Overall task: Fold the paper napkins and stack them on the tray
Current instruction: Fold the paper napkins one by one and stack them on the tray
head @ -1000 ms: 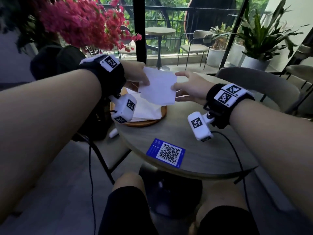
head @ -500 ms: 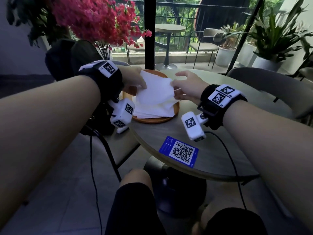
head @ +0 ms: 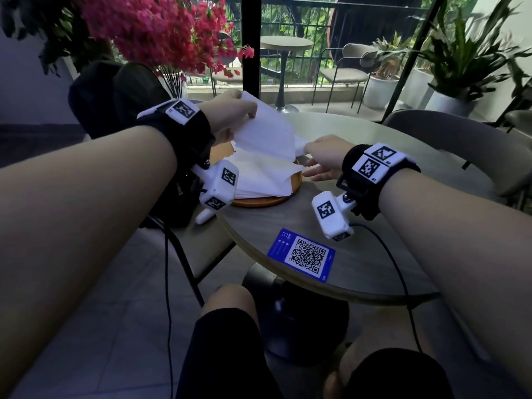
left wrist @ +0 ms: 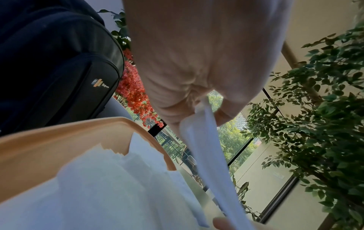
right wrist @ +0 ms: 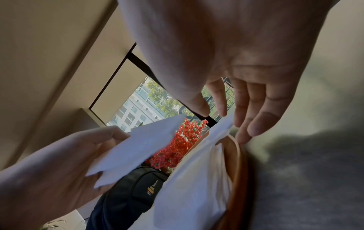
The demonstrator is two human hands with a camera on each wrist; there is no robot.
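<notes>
In the head view, the left hand (head: 230, 116) pinches the raised far edge of a thin white paper napkin (head: 264, 133), and the sheet slopes down toward the right hand (head: 322, 159), which meets its lower corner over the round wooden tray (head: 259, 201) on the grey round table (head: 359, 254). A loose pile of white napkins (head: 259, 177) already lies on the tray, with its corners out of line. The step in hand appears to be laying or folding the held sheet onto this pile; lower the raised edge slowly and line up the corners before letting go. In the left wrist view, thumb and forefinger of the left hand (left wrist: 197, 70) are closed on the napkin (left wrist: 208, 147), which hangs down past the tray rim (left wrist: 59, 140); keep this pinch light, since thin tissue will likely tear or crease. In the right wrist view, the right hand (right wrist: 246, 77) has its fingers (right wrist: 258, 123) extended and relaxed, with the tips at the napkin edge (right wrist: 222, 127) beside the tray rim (right wrist: 236, 171); whether thumb and forefinger nip the paper cannot be told. Use these flat fingers to hold the pile down and press the fold.
</notes>
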